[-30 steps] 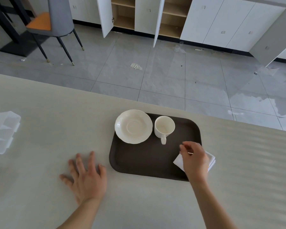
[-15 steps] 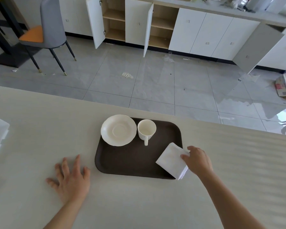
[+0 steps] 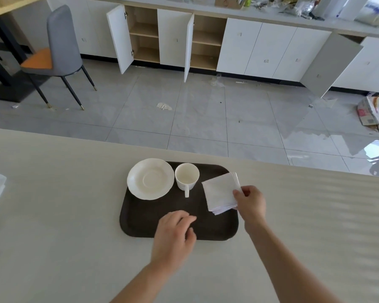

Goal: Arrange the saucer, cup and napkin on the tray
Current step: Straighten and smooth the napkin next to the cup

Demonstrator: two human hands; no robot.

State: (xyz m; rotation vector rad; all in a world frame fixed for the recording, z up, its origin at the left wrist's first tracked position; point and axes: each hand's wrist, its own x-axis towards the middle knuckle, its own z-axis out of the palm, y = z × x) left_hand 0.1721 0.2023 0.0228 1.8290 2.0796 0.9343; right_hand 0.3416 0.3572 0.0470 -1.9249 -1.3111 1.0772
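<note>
Right hand (image 3: pixel 251 203) pinches the napkin (image 3: pixel 221 193) onto the tray (image 3: pixel 140 224) (placing step); left hand (image 3: pixel 173 235) hovers loose, gripping nothing. Next, probably: release, then 1 cup (image 3: pixel 186 176) onto saucer (image 3: pixel 150 179).

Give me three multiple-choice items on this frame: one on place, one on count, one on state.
1. Where is the cup relative to the saucer?
A. On top of it
B. To its right, on the tray
C. Off the tray, on the counter

2. How many white dishes are on the tray?
A. One
B. Two
C. Three

3. What is the right hand doing?
A. Pinching the napkin at its edge
B. Resting flat on the counter
C. Gripping the cup handle

Answers: 1 B, the cup stands beside the saucer's right rim on the dark tray. 2 B, only the saucer and the cup. 3 A, the fingers close on the folded napkin's right edge, while the left hand hovers empty over the tray's near edge.
</note>
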